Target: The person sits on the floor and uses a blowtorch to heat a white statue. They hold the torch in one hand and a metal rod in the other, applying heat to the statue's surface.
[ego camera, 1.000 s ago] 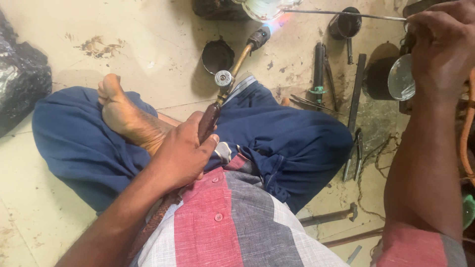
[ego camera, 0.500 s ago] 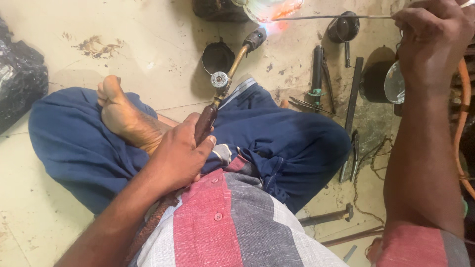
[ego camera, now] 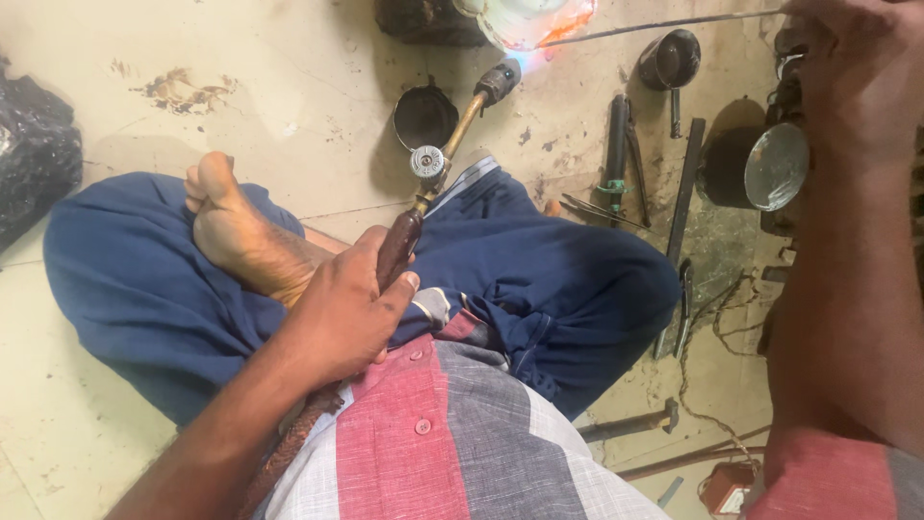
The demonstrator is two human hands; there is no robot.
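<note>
Brass torch and wire rod had come together at the glowing piece.

From the head view, the left hand [ego camera: 348, 310] was wrapped tight around the torch [ego camera: 438, 171] handle over the lap, its flame now on the bright workpiece [ego camera: 527, 17] on the floor [ego camera: 289, 87]; the right hand [ego camera: 857, 67], shifted higher than a second before, pinched the thin rod [ego camera: 664, 23], whose tip met the heat.

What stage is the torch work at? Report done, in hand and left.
Done: the torch is lit, its flame on the glowing workpiece at the top edge. In hand: the left hand grips the torch handle; the right hand holds a thin rod with its tip at the glow. Left: the joint itself is cropped, so completion cannot be judged.
</note>
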